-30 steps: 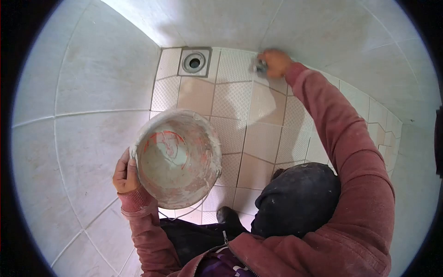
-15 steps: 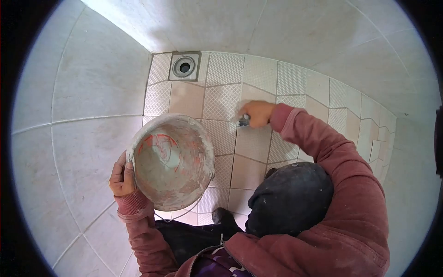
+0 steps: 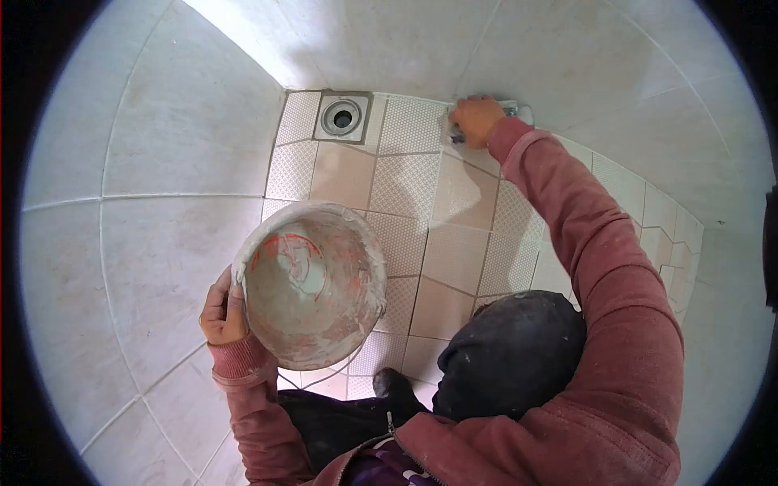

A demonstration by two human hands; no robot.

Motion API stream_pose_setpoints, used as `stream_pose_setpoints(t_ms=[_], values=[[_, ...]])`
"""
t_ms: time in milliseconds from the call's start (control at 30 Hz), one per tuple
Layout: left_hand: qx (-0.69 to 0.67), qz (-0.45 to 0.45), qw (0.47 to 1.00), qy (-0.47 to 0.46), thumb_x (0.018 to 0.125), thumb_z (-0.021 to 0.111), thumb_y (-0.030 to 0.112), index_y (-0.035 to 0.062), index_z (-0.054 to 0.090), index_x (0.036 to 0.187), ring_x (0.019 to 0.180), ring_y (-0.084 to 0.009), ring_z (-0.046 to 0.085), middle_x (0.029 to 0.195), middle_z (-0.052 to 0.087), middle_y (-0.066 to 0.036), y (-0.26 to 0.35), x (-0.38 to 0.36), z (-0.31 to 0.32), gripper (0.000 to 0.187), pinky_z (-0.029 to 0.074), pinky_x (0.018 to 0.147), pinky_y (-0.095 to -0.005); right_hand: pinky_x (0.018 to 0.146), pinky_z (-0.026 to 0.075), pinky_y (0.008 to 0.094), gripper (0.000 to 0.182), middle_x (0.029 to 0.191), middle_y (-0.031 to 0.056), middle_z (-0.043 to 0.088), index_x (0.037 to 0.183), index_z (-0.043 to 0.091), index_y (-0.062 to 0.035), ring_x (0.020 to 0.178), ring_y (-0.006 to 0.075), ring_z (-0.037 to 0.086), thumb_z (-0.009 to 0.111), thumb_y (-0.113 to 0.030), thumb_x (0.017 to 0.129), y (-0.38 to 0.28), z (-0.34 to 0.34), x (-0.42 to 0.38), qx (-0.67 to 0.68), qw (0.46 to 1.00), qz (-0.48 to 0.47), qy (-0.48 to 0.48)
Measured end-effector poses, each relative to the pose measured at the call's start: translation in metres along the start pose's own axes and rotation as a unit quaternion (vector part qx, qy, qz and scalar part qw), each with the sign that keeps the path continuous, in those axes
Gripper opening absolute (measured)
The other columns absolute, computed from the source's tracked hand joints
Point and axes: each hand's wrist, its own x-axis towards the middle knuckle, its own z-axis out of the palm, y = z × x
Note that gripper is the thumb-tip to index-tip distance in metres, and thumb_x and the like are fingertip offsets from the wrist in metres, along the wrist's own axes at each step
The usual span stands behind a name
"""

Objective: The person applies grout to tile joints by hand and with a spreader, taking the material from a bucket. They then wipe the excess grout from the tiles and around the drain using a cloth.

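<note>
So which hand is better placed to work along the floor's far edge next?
Likely your right hand: it's there beside the wall, holding a partly hidden tool, while your left hand holds the bucket.

L hand (image 3: 223, 312) curled, R hand (image 3: 478, 120) outstretched fwd.

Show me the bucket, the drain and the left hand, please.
Bucket (image 3: 353, 279): head view, on its smeared inner wall.
Drain (image 3: 342, 119): head view, on the dark opening at its centre.
Left hand (image 3: 223, 314): head view, on the middle of the hand.
</note>
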Motion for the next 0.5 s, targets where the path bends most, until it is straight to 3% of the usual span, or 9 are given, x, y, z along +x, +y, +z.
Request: stream_pose_setpoints(t_ms=[33,100,167,233,267,333,400,467,500], values=[[-0.008,-0.008,1.000,0.011,0.090,0.053,0.012,-0.0045,0.056,0.115,0.092,-0.0170,0.060,0.104,0.063,-0.011,0.004,-0.002,0.002,0.031,0.048,0.082,-0.0285,0.087,0.042,0.0427,0.023,0.102,0.0098,0.058,0.094,0.066,-0.0125,0.105,0.0267,0.054,0.062,-0.015,0.072,-0.002,0.008,0.003,0.031,0.996,0.013,0.078],[-0.016,-0.029,0.999,0.017,0.090,0.053,0.012,-0.0048,0.056,0.115,0.091,-0.0169,0.060,0.104,0.063,-0.011,0.002,-0.012,0.004,0.030,0.048,0.082,-0.0284,0.087,0.043,0.0428,0.023,0.101,0.0102,0.058,0.094,0.066,-0.0118,0.104,0.0271,0.054,0.063,-0.015,0.071,-0.008,0.039,0.001,0.017,0.993,-0.005,0.114],[-0.005,-0.018,1.000,0.017,0.090,0.053,0.012,-0.0047,0.056,0.115,0.091,-0.0170,0.060,0.104,0.063,-0.011,0.004,-0.008,0.001,0.030,0.048,0.081,-0.0283,0.087,0.043,0.0430,0.023,0.100,0.0106,0.058,0.093,0.065,-0.0110,0.103,0.0276,0.054,0.063,-0.015,0.071,-0.011,0.023,-0.002,0.003,0.984,-0.016,0.176],[0.010,0.002,1.000,0.016,0.090,0.053,0.012,-0.0046,0.057,0.114,0.091,-0.0167,0.060,0.104,0.063,-0.011,0.002,-0.005,-0.002,0.030,0.048,0.080,-0.0275,0.086,0.043,0.0435,0.022,0.101,0.0112,0.057,0.092,0.065,-0.0103,0.102,0.0284,0.054,0.063,-0.014,0.070,-0.002,0.000,-0.009,0.005,0.998,-0.005,-0.059],[0.008,0.003,1.000,0.013,0.089,0.054,0.009,-0.0041,0.058,0.113,0.090,-0.0153,0.059,0.102,0.064,-0.011,0.003,-0.005,-0.002,0.028,0.046,0.081,-0.0269,0.086,0.043,0.0435,0.022,0.101,0.0112,0.057,0.092,0.065,-0.0103,0.102,0.0284,0.054,0.063,-0.014,0.070,0.000,-0.001,-0.003,0.001,0.998,-0.004,-0.056],[0.005,-0.004,1.000,0.007,0.087,0.054,0.005,-0.0037,0.059,0.112,0.090,-0.0139,0.058,0.099,0.064,-0.010,0.004,-0.008,0.002,0.026,0.045,0.083,-0.0263,0.088,0.042,0.0424,0.032,0.106,0.0121,0.056,0.101,0.063,-0.0122,0.106,0.0291,0.052,0.062,-0.010,0.068,-0.002,0.014,0.010,0.034,0.994,0.032,0.103],[-0.017,-0.041,0.999,0.008,0.087,0.054,0.005,-0.0035,0.059,0.112,0.089,-0.0136,0.058,0.099,0.064,-0.010,0.015,-0.013,0.009,0.027,0.044,0.083,-0.0261,0.088,0.042,0.0426,0.033,0.107,0.0122,0.055,0.101,0.063,-0.0125,0.106,0.0291,0.052,0.062,-0.010,0.069,0.002,0.037,0.013,0.020,0.993,0.032,0.109],[0.009,-0.013,1.000,0.003,0.087,0.054,0.005,-0.0036,0.059,0.112,0.089,-0.0133,0.058,0.099,0.064,-0.010,0.013,-0.011,0.006,0.027,0.044,0.083,-0.0261,0.088,0.042,0.0427,0.033,0.108,0.0124,0.055,0.102,0.062,-0.0127,0.106,0.0292,0.052,0.062,-0.010,0.069,0.001,0.020,0.016,0.010,0.989,0.033,0.145],[0.035,0.011,0.999,-0.002,0.087,0.054,0.005,-0.0036,0.059,0.112,0.089,-0.0131,0.058,0.099,0.064,-0.010,0.010,-0.011,0.003,0.027,0.044,0.082,-0.0261,0.088,0.042,0.0428,0.032,0.108,0.0122,0.055,0.102,0.062,-0.0124,0.106,0.0292,0.052,0.061,-0.010,0.070,0.006,0.012,0.013,0.026,0.997,0.046,0.053]])
